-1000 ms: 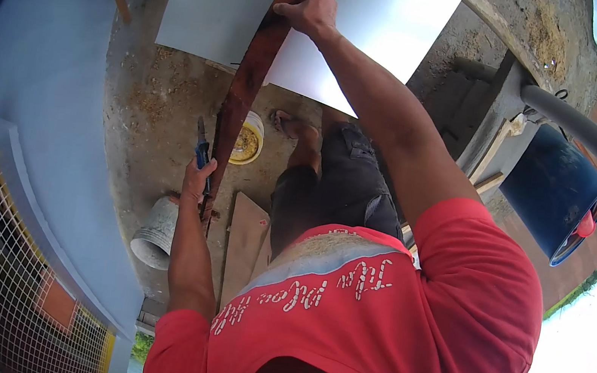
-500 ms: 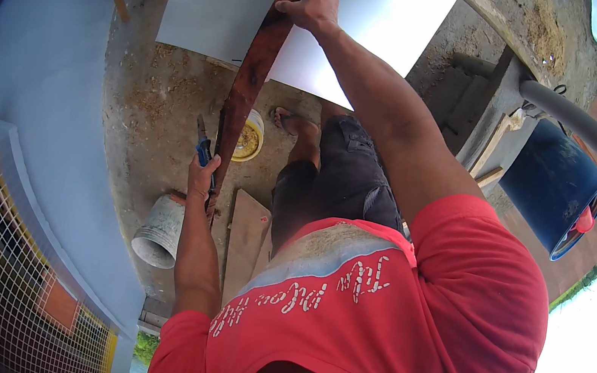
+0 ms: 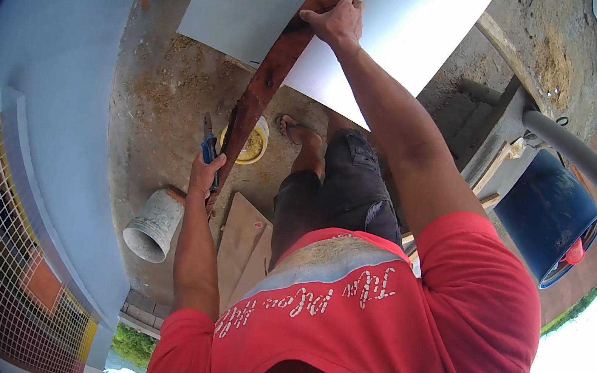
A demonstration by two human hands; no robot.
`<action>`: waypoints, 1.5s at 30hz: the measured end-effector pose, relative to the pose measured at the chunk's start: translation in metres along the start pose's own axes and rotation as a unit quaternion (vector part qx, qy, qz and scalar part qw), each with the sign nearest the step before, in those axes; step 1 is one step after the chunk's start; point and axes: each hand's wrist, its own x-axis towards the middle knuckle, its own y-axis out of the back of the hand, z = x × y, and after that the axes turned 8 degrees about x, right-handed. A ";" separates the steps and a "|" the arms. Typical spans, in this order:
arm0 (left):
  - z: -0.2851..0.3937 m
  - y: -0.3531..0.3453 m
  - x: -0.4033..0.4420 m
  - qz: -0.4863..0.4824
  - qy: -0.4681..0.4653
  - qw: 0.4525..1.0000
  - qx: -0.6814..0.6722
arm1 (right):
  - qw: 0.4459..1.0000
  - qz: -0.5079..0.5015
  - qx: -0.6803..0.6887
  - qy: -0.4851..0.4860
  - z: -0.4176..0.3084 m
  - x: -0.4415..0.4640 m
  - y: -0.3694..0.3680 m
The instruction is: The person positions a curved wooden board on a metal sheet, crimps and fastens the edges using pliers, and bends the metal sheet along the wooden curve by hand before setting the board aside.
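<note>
My left hand (image 3: 205, 173) is closed around a blue-handled tool (image 3: 208, 145) with a dark metal tip, which looks like a pair of snips. That hand is right by the near end of a long reddish-brown wooden plank (image 3: 269, 68). Farther out, my right hand (image 3: 340, 23) grips the plank, thumb on its upper face and fingers over the right edge. The plank lies at a slant across a large, smooth, pale sheet (image 3: 387, 46), which reflects bright light on its right side. What supports the sheet is mostly hidden.
Below the plank stands a yellowish bucket (image 3: 260, 143); a dirty white bucket (image 3: 153, 226) lies tipped nearby. Boards (image 3: 237, 231) lie by my legs. To the right are a blue barrel (image 3: 548, 214) and a grey pipe (image 3: 585, 154). A light-blue wall (image 3: 50, 52) runs along the left.
The view has shifted slightly, so the plank, sheet and both hands appear farther right. Both hands keep their holds, and the plank still lies across the sheet.
</note>
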 end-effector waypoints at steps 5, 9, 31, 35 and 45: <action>0.041 0.016 -0.027 0.061 -0.076 0.991 0.094 | 0.958 0.077 -0.169 0.217 0.003 -0.009 -0.009; 0.082 0.026 -0.031 0.117 -0.160 0.958 0.208 | 0.904 0.047 -0.209 0.369 -0.012 -0.002 -0.030; 0.094 -0.014 0.067 0.075 -0.349 0.861 0.362 | 0.864 -0.073 -0.297 0.400 -0.006 0.001 -0.067; 0.082 -0.017 0.079 0.061 -0.266 0.862 0.427 | 0.864 -0.077 -0.303 0.394 -0.007 0.000 -0.067; 0.105 -0.020 0.074 0.075 -0.304 0.800 0.512 | 0.862 -0.080 -0.315 0.390 -0.007 0.002 -0.069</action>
